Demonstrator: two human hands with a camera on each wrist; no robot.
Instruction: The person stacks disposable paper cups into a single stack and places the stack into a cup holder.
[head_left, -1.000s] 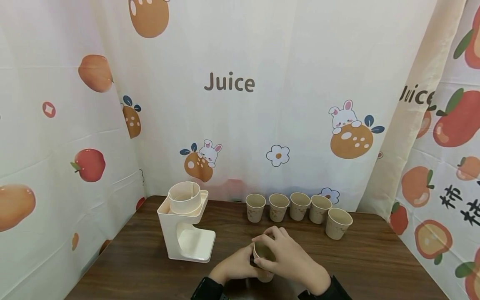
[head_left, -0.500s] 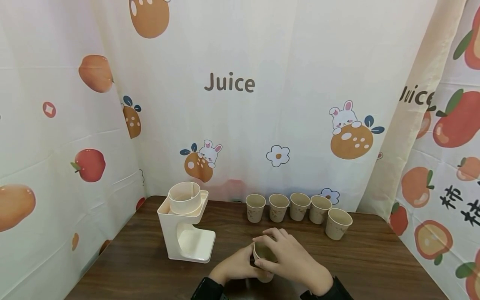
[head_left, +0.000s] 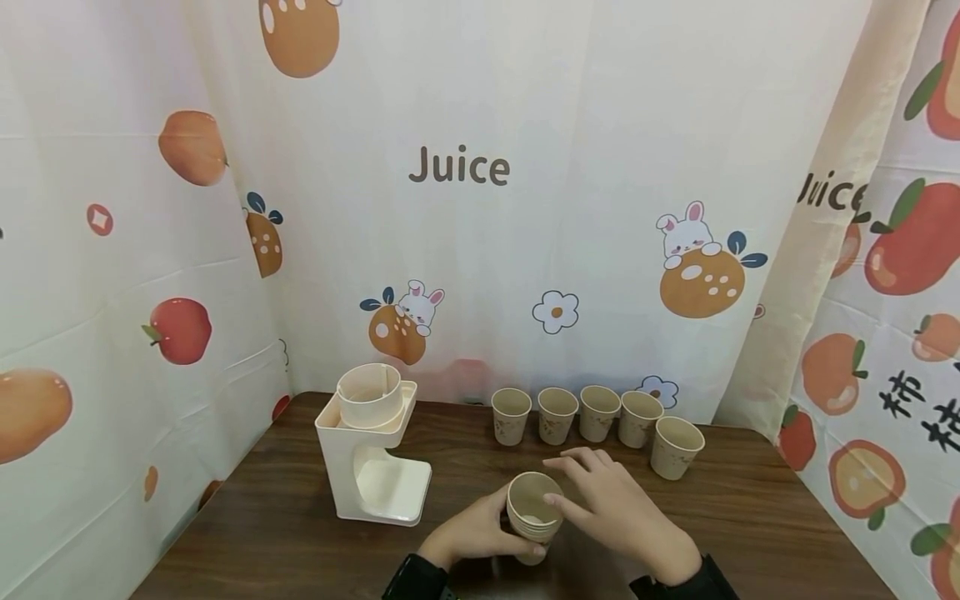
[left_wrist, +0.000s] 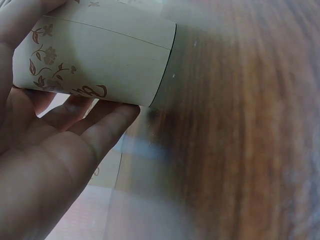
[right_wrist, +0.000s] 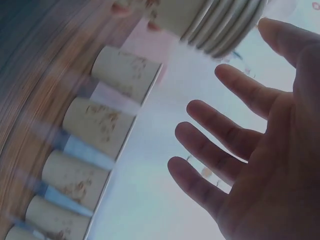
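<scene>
Well in from the back edge of the table (head_left: 255, 533), the head view shows the left hand (head_left: 474, 528) gripping a stack of cups (head_left: 536, 518) and the right hand (head_left: 617, 508) spread beside it; five single cups (head_left: 556, 421) stand toward that edge. In the left wrist view, fingers (left_wrist: 111, 124) hold the stack's floral side. In the right wrist view, fingers (right_wrist: 212, 152) are parted; whether the thumb touches a rim, I cannot tell.
</scene>
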